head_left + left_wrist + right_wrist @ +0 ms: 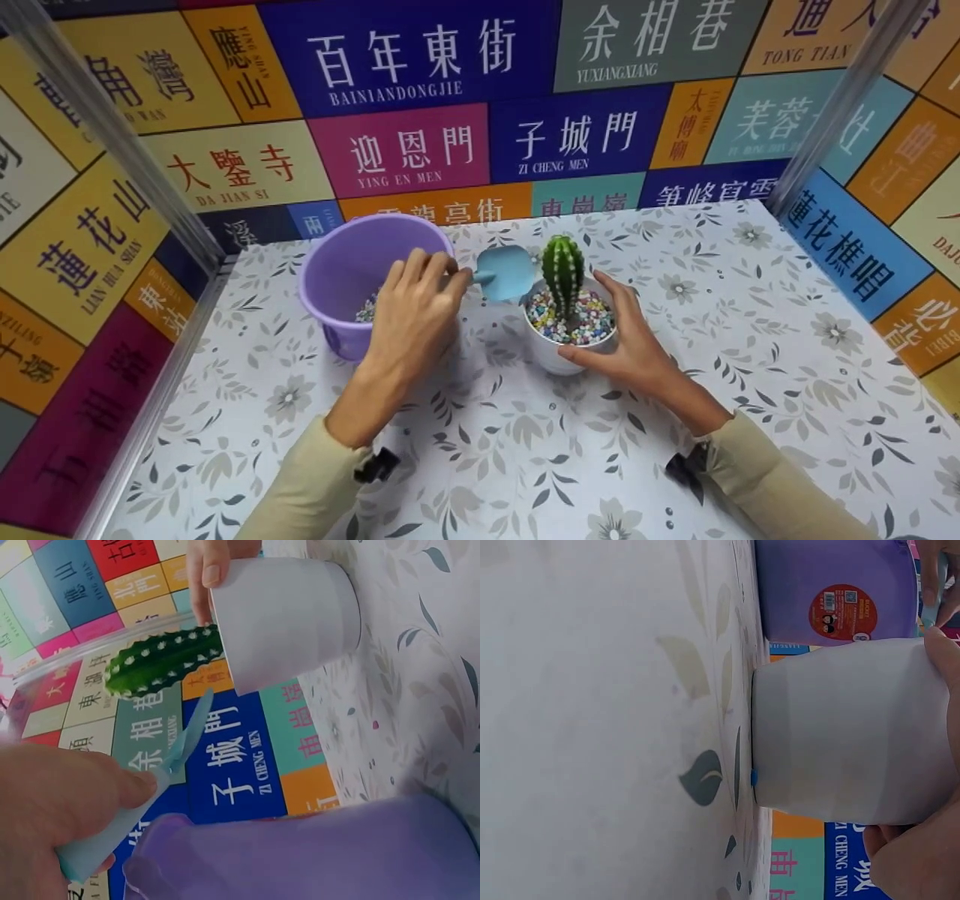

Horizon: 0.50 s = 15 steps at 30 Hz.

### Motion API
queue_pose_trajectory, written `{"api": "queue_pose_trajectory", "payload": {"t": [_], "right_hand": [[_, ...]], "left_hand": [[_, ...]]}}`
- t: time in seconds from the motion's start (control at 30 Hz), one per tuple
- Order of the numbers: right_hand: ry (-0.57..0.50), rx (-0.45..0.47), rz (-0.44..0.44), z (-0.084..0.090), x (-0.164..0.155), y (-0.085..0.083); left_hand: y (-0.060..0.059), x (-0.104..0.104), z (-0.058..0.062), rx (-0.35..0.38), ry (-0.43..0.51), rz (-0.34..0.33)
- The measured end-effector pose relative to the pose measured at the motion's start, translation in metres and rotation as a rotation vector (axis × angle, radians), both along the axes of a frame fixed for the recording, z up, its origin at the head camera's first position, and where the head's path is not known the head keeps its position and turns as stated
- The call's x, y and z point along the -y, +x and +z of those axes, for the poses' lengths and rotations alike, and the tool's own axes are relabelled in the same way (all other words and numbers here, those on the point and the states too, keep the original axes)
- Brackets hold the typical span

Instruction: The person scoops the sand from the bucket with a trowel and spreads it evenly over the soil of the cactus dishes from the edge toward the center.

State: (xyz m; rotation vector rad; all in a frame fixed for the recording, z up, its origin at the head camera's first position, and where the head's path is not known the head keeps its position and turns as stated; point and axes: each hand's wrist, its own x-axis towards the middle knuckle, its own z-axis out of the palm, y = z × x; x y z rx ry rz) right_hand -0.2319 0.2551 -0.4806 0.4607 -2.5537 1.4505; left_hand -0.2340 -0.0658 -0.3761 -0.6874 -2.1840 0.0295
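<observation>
head view: blue scoop (504, 271) in left hand (414, 307), blade pointing right toward cactus (563, 274).

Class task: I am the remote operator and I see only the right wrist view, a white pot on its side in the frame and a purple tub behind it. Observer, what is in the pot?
Observer: A green cactus stands in the white pot, with coloured pebbles around its base.
Operator: What is the other hand doing?
Observer: The left hand grips a light blue scoop, its blade between the purple bucket and the cactus.
Operator: Is the bucket empty?
Observer: No, some coloured pebbles lie at its bottom.
Operator: How is my hand placed on the pot?
Observer: The right hand wraps its far side.
</observation>
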Motion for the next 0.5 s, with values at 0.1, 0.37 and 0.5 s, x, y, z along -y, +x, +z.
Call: {"api": "queue_pose_trajectory", "payload": {"t": [0.1, 0.37, 0.5], "right_hand": [[-0.001, 0.002, -0.005, 0.0, 0.001, 0.0], [-0.005, -0.008, -0.004, 0.001, 0.001, 0.0], [0.003, -0.034, -0.019, 0.004, 0.001, 0.0]], "left_hand": [[0.002, 0.006, 0.0, 0.033, 0.05, -0.009], [0.007, 0.025, -0.003, 0.121, 0.198, -0.043], [0.009, 0.037, -0.004, 0.151, 0.271, -0.053]]}}
